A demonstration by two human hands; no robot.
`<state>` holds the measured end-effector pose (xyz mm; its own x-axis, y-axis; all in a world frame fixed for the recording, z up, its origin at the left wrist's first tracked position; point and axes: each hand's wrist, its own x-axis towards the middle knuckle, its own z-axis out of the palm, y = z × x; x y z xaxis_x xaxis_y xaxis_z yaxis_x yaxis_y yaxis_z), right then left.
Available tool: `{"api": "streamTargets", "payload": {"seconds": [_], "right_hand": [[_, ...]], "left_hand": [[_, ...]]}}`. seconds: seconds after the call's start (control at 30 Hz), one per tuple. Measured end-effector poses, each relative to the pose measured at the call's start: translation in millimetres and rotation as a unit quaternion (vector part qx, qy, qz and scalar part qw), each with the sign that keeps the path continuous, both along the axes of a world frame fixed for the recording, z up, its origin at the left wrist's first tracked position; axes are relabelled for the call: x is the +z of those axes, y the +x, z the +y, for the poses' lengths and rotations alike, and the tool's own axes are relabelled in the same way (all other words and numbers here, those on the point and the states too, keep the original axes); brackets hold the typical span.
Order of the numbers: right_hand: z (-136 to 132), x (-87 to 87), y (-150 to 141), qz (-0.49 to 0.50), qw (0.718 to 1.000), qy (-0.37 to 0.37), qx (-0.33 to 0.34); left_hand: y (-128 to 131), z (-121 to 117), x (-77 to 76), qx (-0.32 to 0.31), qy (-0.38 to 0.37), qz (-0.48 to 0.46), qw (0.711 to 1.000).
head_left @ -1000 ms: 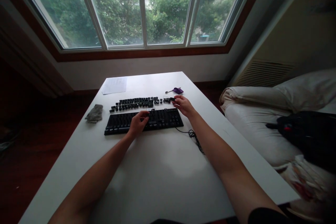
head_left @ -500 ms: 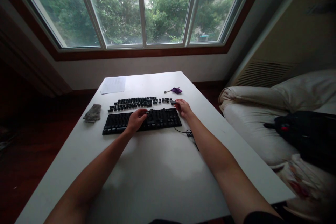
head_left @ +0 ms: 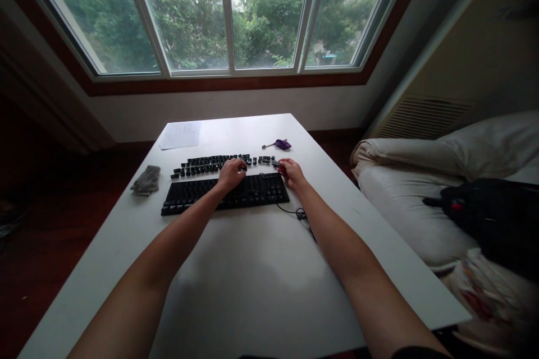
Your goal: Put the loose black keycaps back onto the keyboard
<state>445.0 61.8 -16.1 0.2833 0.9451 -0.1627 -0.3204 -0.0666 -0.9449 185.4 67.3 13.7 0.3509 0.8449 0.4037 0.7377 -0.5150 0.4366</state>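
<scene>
White worktop (head_left: pixel 252 269), wider at the near edge, stood below a window (head_left: pixel 265 17). Keyboard (head_left: pixel 189 195) lay on it, beyond the middle toward the far edge, its long side running roughly from the left edge toward the right. Loose keycaps (head_left: pixel 202 169) sat in uneven rows between the keyboard and the far edge; a smaller cluster of them lay farther right, near the right hand (head_left: pixel 292 173). That hand, just past the keyboard's far right corner, grasped a small, thin tool (head_left: pixel 275 163) between thumb and fingers, its tip pointing left toward the cluster. Left hand (head_left: pixel 231 175) was over the keyboard's far side, at the keycap rows, fingers curled, with something dark at the tips; could not tell whether they gripped a keycap or only touched one. Cable (head_left: pixel 300 213) came off the keyboard's right end and ran, loosely bundled, to the right forearm, which hid part of it. Grey cloth (head_left: pixel 145 180) lay crumpled by the left edge, paper (head_left: pixel 181 135) flat at the far left corner. Purple item (head_left: pixel 282 145) with a thin stem lay near the far right corner, stem toward the left.
</scene>
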Motion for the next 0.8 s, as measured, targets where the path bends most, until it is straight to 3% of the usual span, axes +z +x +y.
{"api": "streamTargets", "payload": {"seconds": [0.37,0.8], "right_hand": [[2.7,-4.8,1.2,-0.003,1.0,0.006,0.002],[2.7,-6.6,1.3,-0.01,1.0,0.003,-0.002]], "left_hand": [[17.4,19.7,-5.1,0.043,0.04,0.132,0.989],[18.7,28.3,-11.4,0.074,0.008,0.152,0.986]]}}
